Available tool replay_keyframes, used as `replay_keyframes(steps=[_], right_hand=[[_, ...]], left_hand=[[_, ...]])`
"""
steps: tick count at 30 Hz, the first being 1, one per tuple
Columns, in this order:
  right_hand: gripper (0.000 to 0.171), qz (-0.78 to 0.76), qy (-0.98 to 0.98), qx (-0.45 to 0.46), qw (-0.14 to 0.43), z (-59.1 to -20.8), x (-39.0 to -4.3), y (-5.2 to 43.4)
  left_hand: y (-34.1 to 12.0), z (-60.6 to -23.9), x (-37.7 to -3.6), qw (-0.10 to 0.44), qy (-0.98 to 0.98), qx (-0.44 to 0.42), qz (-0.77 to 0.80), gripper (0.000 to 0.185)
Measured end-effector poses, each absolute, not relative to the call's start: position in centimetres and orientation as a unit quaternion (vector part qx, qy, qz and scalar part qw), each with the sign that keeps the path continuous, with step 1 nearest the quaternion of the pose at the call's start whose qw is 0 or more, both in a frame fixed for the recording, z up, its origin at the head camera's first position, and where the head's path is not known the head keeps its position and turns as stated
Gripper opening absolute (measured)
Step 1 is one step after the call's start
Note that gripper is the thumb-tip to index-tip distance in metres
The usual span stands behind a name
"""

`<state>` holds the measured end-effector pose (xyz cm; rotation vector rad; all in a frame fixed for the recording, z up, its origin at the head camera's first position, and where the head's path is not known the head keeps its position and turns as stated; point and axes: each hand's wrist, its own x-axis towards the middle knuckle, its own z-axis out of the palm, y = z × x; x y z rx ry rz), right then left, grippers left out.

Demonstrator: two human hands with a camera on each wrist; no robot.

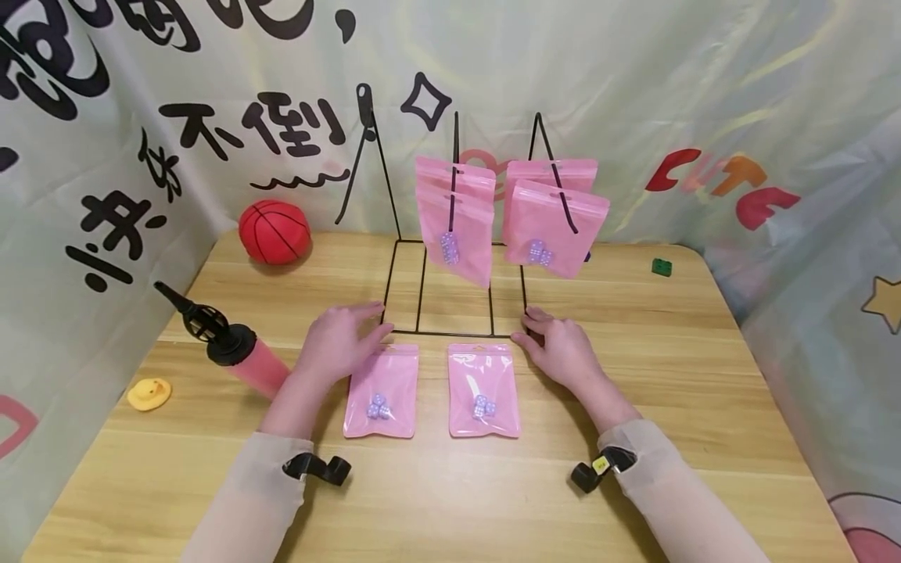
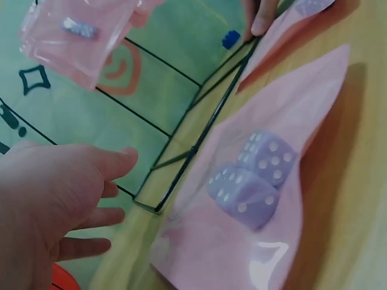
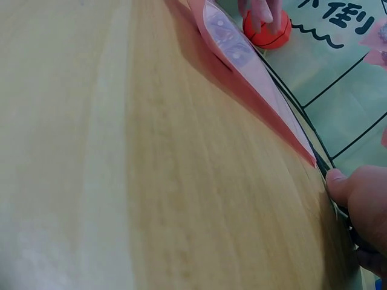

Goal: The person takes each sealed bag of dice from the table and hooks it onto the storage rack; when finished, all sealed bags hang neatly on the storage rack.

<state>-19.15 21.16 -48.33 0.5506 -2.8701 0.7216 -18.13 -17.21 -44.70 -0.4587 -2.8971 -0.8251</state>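
Black brush characters are running across the backdrop behind the desk; "不倒" is reading plainly in the head view, and red and orange letters at the right are spelling what looks like "CUTE". The left hand is lying released, fingers straight, its tips at the front left corner of the black wire rack, and the right hand is resting the same way at the front right corner, touching the wire. Pink bags are hanging from the rack's prongs, each carrying pale purple dice. Two more pink bags are lying flat on the desk just in front of the rack, between the hands: the left bag and the right bag. The left wrist view is showing the white pips on the dice inside the left bag, which the head view is leaving too small to count. Only the head view is showing the red ball, the pump, the yellow duck and the green block.
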Motion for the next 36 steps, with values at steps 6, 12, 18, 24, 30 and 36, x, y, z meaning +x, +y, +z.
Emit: replay_keyframes(steps=[6, 12, 18, 24, 30, 36], right_hand=[[0.048, 0.25, -0.951, 0.17, 0.06, -48.1, -19.2, 21.3], [0.048, 0.249, -0.952, 0.168, 0.056, -48.2, -19.2, 21.4], [0.048, 0.25, -0.952, 0.163, 0.062, -48.4, -18.8, 22.0], [0.048, 0.25, -0.953, 0.161, 0.064, -48.5, -18.8, 21.9], [0.049, 0.25, -0.953, 0.161, 0.058, -48.4, -18.9, 21.5], [0.048, 0.253, -0.95, 0.17, 0.065, -48.5, -19.1, 21.2]], left_hand=[[-17.3, -44.4, -16.2, 0.043, -0.955, -0.108, -0.274, 0.044], [-17.3, -44.3, -14.3, 0.022, -0.951, -0.047, -0.305, 0.047], [-17.1, -44.4, -12.9, -0.005, -0.937, -0.004, -0.351, 0.049], [-17.4, -44.4, -11.8, -0.021, -0.935, 0.031, -0.353, 0.051], [-17.8, -44.6, -10.9, -0.057, -0.932, 0.069, -0.352, 0.048], [-18.5, -44.9, -10.6, -0.105, -0.915, 0.103, -0.376, 0.039]])
